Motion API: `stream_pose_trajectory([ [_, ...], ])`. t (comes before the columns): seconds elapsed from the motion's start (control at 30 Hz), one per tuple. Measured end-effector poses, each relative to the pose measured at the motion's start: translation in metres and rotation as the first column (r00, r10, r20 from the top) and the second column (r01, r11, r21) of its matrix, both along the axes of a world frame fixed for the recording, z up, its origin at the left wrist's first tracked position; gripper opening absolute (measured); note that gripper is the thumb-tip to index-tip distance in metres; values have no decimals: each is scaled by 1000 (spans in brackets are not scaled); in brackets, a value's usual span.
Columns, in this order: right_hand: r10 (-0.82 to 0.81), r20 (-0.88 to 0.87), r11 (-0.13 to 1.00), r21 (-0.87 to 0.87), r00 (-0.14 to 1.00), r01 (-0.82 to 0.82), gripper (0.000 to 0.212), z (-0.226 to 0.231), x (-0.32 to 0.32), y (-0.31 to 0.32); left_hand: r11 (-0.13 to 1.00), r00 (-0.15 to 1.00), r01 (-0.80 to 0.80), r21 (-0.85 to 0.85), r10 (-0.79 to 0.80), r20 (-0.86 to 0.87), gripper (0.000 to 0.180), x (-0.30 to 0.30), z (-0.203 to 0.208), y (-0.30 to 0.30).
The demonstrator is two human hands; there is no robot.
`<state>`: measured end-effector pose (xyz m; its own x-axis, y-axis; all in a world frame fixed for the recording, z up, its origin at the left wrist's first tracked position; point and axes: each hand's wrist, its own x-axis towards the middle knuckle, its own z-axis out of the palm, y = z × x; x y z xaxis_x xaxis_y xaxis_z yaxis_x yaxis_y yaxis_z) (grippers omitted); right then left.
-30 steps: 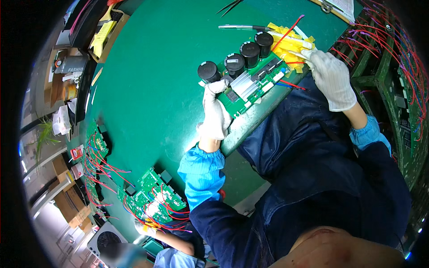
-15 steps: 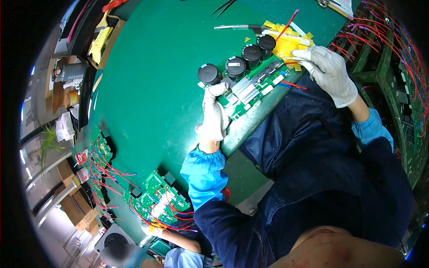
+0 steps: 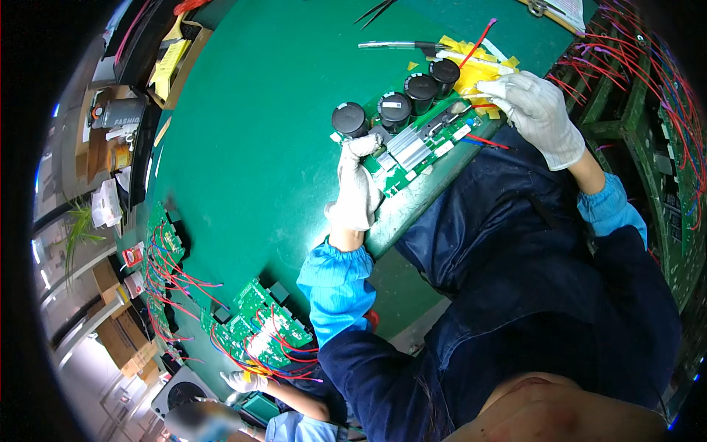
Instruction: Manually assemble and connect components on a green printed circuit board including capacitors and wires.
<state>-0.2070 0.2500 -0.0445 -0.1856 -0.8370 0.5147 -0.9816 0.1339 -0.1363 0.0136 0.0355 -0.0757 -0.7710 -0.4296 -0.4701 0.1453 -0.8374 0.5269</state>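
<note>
A green circuit board (image 3: pixel 401 177) lies at the table's near edge, with several black cylindrical capacitors (image 3: pixel 394 107) and a silver heat sink (image 3: pixel 409 148) on it. My left hand (image 3: pixel 356 184), in a white glove, is closed on the board's left end, thumb by the heat sink. My gloved right hand (image 3: pixel 537 118) is pinched round a thin pale stick-like tool (image 3: pixel 477 96) over the board's right end; its exact kind is unclear. Beneath the fingers, yellow tape pieces (image 3: pixel 479 72) lie bunched beside the board. Red wires (image 3: pixel 477 44) stick out from the board's right end.
A pen-like metal tool (image 3: pixel 394 45) and black tweezers (image 3: pixel 375 10) lie at the back. Another wired board (image 3: pixel 258 324) is at lower left, near a co-worker's gloved hand (image 3: pixel 244 381). A green rack (image 3: pixel 626 118) with red wires stands right; a clipboard (image 3: pixel 556 13) is at the top.
My right hand has shifted slightly left and up, and a pale tool tip now shows over the board. My left hand keeps its grip. The co-worker's hand has moved left, away from the wired board.
</note>
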Motion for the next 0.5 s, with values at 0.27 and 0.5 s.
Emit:
stream_pose_trajectory([
  [0.27,-2,-7,1000,-27,1000,2,25,-12,-5,0,997,996,65,46,-62,-66,28,0,-9,-4],
  [0.5,16,1,1000,-10,1000,-16,26,-12,-8,0,998,997,58,3,-58,-55,26,0,-5,-2],
])
